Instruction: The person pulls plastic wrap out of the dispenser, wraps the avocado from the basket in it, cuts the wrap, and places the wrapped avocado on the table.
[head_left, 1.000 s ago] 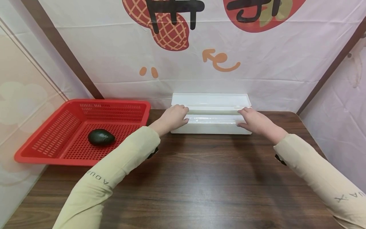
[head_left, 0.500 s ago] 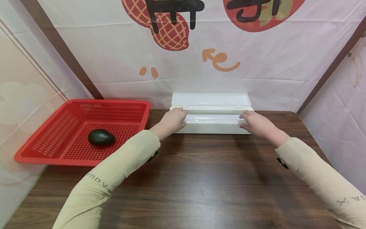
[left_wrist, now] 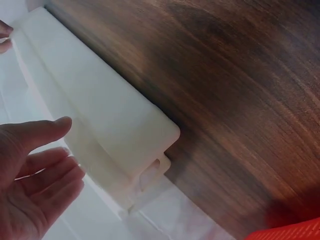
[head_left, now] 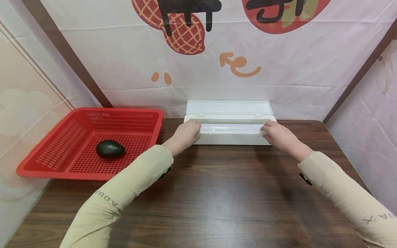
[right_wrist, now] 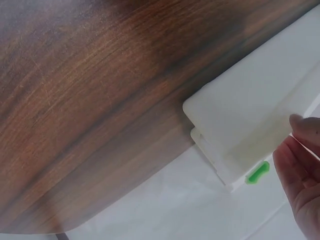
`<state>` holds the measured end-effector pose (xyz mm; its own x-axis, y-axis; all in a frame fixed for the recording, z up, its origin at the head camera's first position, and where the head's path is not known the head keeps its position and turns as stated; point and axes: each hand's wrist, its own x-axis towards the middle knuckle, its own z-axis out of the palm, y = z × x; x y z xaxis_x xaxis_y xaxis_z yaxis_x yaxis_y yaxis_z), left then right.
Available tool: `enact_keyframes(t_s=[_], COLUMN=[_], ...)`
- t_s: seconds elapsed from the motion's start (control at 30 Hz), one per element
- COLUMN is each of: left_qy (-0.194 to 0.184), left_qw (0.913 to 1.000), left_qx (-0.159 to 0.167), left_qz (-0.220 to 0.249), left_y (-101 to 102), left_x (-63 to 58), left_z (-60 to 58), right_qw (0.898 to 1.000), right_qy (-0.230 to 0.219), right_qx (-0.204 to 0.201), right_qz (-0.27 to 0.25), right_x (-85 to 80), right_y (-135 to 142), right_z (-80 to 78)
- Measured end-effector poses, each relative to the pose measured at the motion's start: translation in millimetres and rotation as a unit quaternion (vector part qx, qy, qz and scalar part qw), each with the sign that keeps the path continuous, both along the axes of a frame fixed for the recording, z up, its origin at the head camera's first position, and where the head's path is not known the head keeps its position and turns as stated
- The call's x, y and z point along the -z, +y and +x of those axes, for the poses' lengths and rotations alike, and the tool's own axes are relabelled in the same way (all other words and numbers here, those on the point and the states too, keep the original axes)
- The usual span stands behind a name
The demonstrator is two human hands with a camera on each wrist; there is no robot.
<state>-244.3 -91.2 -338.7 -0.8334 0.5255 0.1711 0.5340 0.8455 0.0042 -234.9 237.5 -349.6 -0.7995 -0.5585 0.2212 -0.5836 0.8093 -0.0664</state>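
A white cling film dispenser box (head_left: 231, 139) stands at the back of the table with its lid (head_left: 229, 107) raised. Shiny clear film (head_left: 229, 128) shows along the opening. My left hand (head_left: 186, 133) is at the box's left end; in the left wrist view its thumb lies by the upper edge, with a gap between it and the bent fingers. At the right end is my right hand (head_left: 280, 135). Its thumb and fingertips come close together at the edge in the right wrist view, a narrow gap between them. A green slider (right_wrist: 258, 172) shows beside those fingers.
To the left a red plastic basket (head_left: 158, 125) holds a dark green avocado (head_left: 110, 149). The brown wooden table (head_left: 217, 193) extends in front of the box. A printed white cloth wall (head_left: 124, 51) rises right behind it.
Both hands have come slightly nearer to me along the box ends, the right one also a little outward. The left fingers have drawn in. Box, basket and avocado stay in place.
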Motion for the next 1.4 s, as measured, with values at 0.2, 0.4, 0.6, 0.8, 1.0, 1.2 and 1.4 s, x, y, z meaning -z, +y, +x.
enact_keyframes(t_s=[0.2, 0.4, 0.6, 0.8, 1.0, 1.2, 1.4], left_qy=[0.027, 0.062, 0.087, 0.085, 0.065, 0.050, 0.035], left_qw=[0.9996, 0.9977, 0.9957, 0.9956, 0.9970, 0.9980, 0.9984], left_qx=[0.009, 0.026, 0.030, 0.033, 0.039, 0.037, 0.041], left_qz=[-0.003, 0.005, -0.006, -0.018, -0.012, -0.009, -0.017], left_y=[0, 2, 3, 3, 3, 2, 0], left_x=[4.5, 10.8, 14.7, 12.8, 8.0, 4.9, 1.9], left_z=[0.9, 0.9, 1.1, 2.1, 1.7, 0.5, -2.8], right_qw=[0.999, 0.996, 0.994, 0.994, 0.995, 0.998, 0.999], right_qy=[0.046, 0.087, 0.109, 0.106, 0.094, 0.066, 0.038], right_qx=[-0.005, -0.001, -0.011, -0.020, -0.021, -0.014, -0.003], right_qz=[-0.011, -0.022, -0.025, -0.025, -0.023, -0.020, -0.022], right_x=[5.5, 11.7, 14.6, 14.8, 12.8, 10.9, 7.4], right_y=[0, 0, -2, 0, 2, 3, 3], right_z=[1.8, 2.8, 2.0, 1.4, 2.1, 2.8, 2.3])
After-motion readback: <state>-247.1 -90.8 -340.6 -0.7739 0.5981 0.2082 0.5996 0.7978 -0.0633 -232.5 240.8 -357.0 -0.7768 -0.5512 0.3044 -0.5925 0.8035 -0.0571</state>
